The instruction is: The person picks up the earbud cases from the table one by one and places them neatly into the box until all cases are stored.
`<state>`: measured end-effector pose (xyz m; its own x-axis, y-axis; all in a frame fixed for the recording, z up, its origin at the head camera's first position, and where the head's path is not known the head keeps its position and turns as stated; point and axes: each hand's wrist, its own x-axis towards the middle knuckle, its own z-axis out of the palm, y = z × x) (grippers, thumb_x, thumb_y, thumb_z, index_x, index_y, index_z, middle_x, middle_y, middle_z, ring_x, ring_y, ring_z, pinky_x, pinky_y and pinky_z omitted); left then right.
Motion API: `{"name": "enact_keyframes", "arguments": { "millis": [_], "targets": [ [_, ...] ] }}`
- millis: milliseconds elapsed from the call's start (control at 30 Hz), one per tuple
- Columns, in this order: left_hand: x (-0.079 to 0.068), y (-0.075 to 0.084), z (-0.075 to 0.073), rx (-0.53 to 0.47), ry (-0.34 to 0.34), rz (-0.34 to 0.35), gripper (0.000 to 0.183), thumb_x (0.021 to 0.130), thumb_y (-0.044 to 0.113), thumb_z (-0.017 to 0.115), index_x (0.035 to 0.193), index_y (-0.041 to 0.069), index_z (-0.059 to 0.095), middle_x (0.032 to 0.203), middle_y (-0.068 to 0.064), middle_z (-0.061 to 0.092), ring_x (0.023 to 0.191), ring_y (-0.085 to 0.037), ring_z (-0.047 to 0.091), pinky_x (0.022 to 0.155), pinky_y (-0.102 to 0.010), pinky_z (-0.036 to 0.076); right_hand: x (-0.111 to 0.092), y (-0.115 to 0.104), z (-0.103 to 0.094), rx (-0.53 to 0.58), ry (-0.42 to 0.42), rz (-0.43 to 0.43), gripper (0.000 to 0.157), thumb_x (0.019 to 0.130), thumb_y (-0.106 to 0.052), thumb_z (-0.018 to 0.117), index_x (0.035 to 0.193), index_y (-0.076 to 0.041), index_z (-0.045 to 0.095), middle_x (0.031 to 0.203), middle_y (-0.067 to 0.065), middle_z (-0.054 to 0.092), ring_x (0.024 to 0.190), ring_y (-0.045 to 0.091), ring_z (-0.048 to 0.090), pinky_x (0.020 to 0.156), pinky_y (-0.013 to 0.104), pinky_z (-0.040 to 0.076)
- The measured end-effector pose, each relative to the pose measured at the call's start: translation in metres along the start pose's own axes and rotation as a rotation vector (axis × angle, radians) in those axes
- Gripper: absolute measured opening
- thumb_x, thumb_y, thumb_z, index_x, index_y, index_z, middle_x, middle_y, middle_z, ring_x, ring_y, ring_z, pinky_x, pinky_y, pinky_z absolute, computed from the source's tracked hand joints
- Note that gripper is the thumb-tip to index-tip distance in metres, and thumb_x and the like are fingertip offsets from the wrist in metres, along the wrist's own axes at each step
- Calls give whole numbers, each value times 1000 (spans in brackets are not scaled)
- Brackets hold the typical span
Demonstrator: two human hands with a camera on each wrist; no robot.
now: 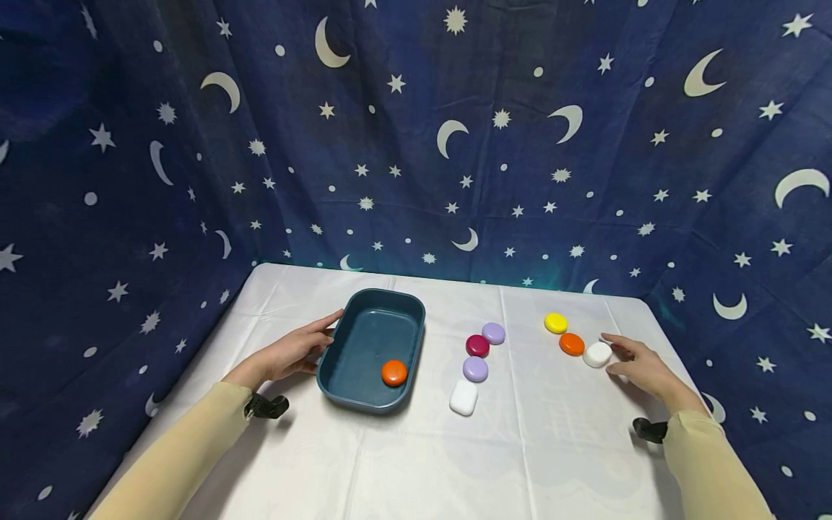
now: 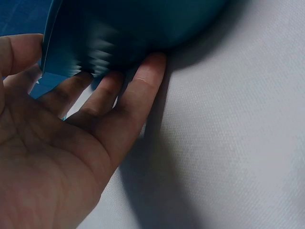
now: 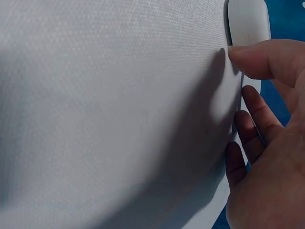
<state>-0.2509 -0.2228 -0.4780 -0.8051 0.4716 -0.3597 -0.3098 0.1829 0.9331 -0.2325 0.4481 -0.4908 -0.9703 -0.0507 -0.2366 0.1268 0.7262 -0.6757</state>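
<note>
My left hand [image 1: 295, 352] is at the left side of a dark blue-green plastic bin [image 1: 347, 397], its fingertips [image 2: 151, 67] against the outer wall in the left wrist view. A glossy orange round piece [image 1: 393, 373] lies inside the bin. On the right, my right hand [image 1: 640, 365] has its thumb and index finger spread around the right edge of a white rounded piece [image 1: 597, 354]. In the right wrist view the thumb tip is right at the edge of that white piece [image 3: 249, 21]. Beside it lie another orange piece [image 1: 572, 344] and a yellow piece [image 1: 555, 323].
Between bin and right hand, a column of pieces lies on the white cloth [image 1: 416, 469]: a lilac one [image 1: 493, 333], a dark red one [image 1: 477, 346], a second lilac one [image 1: 475, 369] and a white rounded rectangle [image 1: 464, 398]. Star-patterned curtains [image 1: 403, 144] enclose the table.
</note>
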Motion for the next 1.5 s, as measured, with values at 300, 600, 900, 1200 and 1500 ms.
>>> {"name": "enact_keyframes", "arguments": {
  "millis": [300, 600, 900, 1200, 1500],
  "targets": [
    [0, 1, 0, 7, 3, -3, 57, 99, 18, 40, 144, 47, 22, 146, -12, 30, 119, -30, 45, 78, -47, 49, -2, 2, 1, -36, 17, 4, 72, 78, -24, 72, 139, -4, 40, 139, 33, 19, 123, 54, 21, 91, 69, 21],
    [0, 2, -1, -3, -2, 0, 57, 98, 19, 41, 144, 46, 21, 144, -13, 33, 118, -30, 45, 78, -48, 49, -6, 6, 3, -94, 26, 3, 74, 72, -43, 76, 127, -3, 49, 138, 32, 24, 124, 53, 20, 91, 69, 20],
    [-1, -1, -2, 5, 0, -3, 55, 99, 22, 42, 144, 47, 22, 144, -10, 32, 111, -27, 46, 77, -47, 49, -7, 9, 6, -100, 30, -25, 75, 72, -47, 75, 131, -9, 50, 141, 29, 21, 127, 53, 11, 89, 73, 14],
    [0, 1, 0, 6, 19, -18, 56, 98, 22, 43, 143, 48, 23, 128, -18, 43, 96, -24, 49, 76, -47, 49, -10, 4, 8, -66, 35, 4, 78, 71, -49, 75, 133, -8, 49, 142, 29, 19, 127, 53, 8, 90, 74, 9],
    [0, 1, 0, -3, 9, -14, 56, 98, 22, 43, 143, 47, 23, 136, -17, 40, 101, -25, 49, 77, -48, 49, -14, 4, 9, -47, 50, -2, 70, 74, -48, 73, 128, -8, 53, 141, 28, 22, 127, 52, 10, 90, 73, 8]
  ]
}}
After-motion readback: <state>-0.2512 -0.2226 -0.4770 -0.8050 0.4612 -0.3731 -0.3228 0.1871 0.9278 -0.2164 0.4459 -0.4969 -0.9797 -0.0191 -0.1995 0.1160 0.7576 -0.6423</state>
